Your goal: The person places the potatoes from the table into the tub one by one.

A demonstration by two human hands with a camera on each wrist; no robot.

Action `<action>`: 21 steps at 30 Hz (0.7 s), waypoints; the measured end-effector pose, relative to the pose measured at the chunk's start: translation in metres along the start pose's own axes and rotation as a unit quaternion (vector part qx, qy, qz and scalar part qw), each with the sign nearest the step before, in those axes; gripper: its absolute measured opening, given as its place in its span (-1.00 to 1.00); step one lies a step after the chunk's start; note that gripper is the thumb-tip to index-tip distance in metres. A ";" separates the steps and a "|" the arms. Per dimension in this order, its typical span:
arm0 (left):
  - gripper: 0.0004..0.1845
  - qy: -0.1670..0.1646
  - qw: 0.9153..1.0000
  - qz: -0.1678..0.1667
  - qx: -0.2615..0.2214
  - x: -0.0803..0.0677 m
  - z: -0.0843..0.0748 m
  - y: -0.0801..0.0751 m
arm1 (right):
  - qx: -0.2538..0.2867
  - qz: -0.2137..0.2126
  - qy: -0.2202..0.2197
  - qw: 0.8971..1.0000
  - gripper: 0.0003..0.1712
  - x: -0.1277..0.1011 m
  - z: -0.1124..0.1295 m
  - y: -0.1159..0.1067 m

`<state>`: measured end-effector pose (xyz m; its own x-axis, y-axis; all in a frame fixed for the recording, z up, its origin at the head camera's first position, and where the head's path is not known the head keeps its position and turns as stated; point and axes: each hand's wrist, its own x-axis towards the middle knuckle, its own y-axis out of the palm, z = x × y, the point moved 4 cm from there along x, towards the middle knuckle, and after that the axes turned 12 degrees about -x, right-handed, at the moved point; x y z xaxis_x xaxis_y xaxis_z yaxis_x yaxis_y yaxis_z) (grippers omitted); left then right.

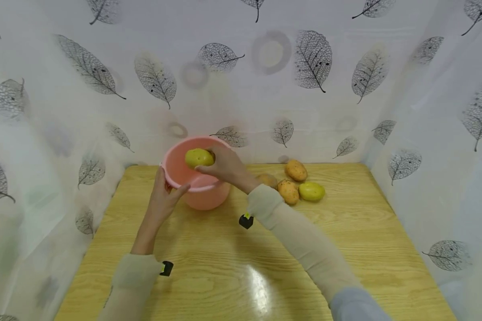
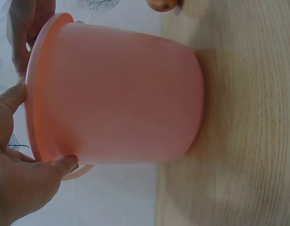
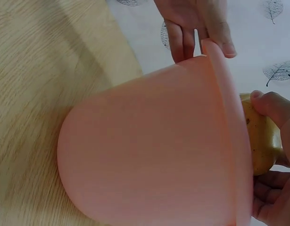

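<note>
A pink plastic bucket (image 1: 205, 199) stands at the back left of the wooden table (image 1: 233, 272). My left hand (image 1: 169, 189) holds its near rim, thumb under the lip. My right hand (image 1: 216, 165) grips a yellow-green potato (image 1: 198, 158) just above the bucket's mouth. In the left wrist view the bucket (image 2: 121, 94) fills the frame, with my left hand (image 2: 22, 174) on its rim. From the right wrist camera I see the bucket (image 3: 149, 150), the potato (image 3: 261, 141) at its rim in my right hand (image 3: 277, 193), and the left hand (image 3: 196, 23) on the far rim.
Three brown potatoes (image 1: 296, 170) (image 1: 288, 191) (image 1: 267, 179) and a yellow-green one (image 1: 311, 191) lie at the back of the table, right of the bucket. White leaf-print curtains (image 1: 434, 133) close in the table on three sides.
</note>
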<state>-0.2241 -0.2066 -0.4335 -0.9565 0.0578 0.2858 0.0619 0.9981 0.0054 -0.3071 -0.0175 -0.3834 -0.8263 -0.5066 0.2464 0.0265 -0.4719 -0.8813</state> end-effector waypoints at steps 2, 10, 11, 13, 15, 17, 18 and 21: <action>0.07 -0.002 1.000 0.000 0.000 0.000 0.000 0.000 | -0.002 0.002 -0.007 1.000 -0.56 0.001 0.001 0.004; 0.08 -0.003 1.000 0.001 0.001 0.001 -0.001 0.000 | -0.019 0.024 -0.007 1.000 -0.58 -0.003 0.001 0.014; 0.08 -0.004 1.000 0.001 0.002 0.001 -0.001 0.000 | -0.023 0.028 -0.005 0.999 -0.57 -0.004 0.001 0.016; 0.08 -0.004 1.000 0.001 0.003 0.000 0.000 0.000 | -0.036 0.034 -0.001 0.999 -0.55 -0.005 0.002 0.018; 0.07 -0.006 1.000 0.001 0.006 -0.001 0.000 0.000 | -0.051 0.035 0.002 0.998 -0.53 -0.005 0.002 0.021; 0.07 -0.007 1.000 0.001 0.006 -0.001 -0.001 0.001 | -0.065 0.034 0.004 0.997 -0.52 -0.005 0.003 0.023; 0.06 -0.007 1.000 0.001 0.006 -0.001 -0.001 0.001 | -0.073 0.033 0.005 0.997 -0.52 -0.005 0.003 0.024; 0.06 -0.005 1.000 0.002 0.001 -0.001 -0.001 0.002 | -0.095 0.034 0.007 0.995 -0.54 -0.005 0.003 0.026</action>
<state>-0.2230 -0.2050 -0.4332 -0.9593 0.0617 0.2757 0.0648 0.9979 0.0022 -0.3009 -0.0295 -0.4064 -0.8336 -0.5224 0.1794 -0.0233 -0.2912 -0.9564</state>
